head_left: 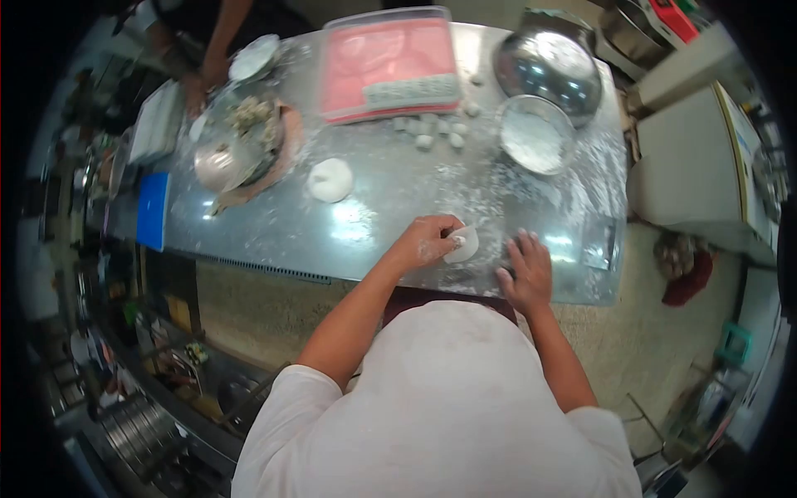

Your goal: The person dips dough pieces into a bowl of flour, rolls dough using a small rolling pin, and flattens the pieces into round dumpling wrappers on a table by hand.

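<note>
1. Left hand (427, 242): fingers closed on the near-left side of a thin dough round (463, 246), pinching its edge; exact thumb placement cannot be told
2. Dough round: at the left hand's fingertips, just above or on the floured metal table (398, 195), contact unclear; it lies between the two hands, nearer the left
3. Right hand (528, 270): open, palm down at the table's near edge, fingers pointing away from the body, apart from the dough round
4. Beyond the hands: loose dough balls (424, 142), beside the pink box (374, 62); flour bowl (533, 141) to their right, large metal bowl (544, 70) behind it
5. Left of the dough balls: white dough stack (330, 181)
6. Far left: another person's hand (195, 93), near a white dish (254, 58)
</note>
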The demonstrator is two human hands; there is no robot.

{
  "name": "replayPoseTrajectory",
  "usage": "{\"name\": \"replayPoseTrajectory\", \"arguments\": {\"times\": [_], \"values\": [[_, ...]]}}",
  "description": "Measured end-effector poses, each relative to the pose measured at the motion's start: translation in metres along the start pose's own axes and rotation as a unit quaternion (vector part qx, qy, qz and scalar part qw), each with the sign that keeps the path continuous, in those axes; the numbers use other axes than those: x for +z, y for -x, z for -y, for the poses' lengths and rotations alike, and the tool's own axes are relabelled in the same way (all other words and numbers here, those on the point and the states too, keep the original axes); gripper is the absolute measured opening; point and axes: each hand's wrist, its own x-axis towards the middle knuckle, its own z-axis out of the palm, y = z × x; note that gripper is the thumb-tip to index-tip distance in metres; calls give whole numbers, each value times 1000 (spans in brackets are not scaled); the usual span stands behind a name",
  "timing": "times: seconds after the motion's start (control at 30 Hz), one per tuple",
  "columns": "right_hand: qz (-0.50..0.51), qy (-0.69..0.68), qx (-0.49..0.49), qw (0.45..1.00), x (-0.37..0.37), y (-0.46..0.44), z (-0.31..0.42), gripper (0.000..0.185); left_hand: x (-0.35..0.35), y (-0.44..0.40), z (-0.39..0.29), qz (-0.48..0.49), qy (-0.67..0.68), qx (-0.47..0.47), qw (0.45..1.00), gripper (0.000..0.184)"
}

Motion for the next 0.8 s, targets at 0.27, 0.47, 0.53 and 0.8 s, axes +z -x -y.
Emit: {"name": "replayPoseTrajectory", "arguments": {"times": [0.27, 0.47, 0.53, 0.8], "values": [[-17, 51, 41, 998, 11, -3, 4, 52, -45, 31, 91, -123, 690, 43, 712, 28], [-19, 65, 38, 997, 12, -3, 4, 51, -137, 29, 95, -265, 550, 100, 786, 34], [-19, 62, 39, 997, 14, -2, 5, 53, -162, 28, 108, -480, 84, 64, 871, 34], [-13, 48, 10, 999, 0, -6, 15, 46, -110, -54, 51, -308, -220, 208, 902, 43]]}}
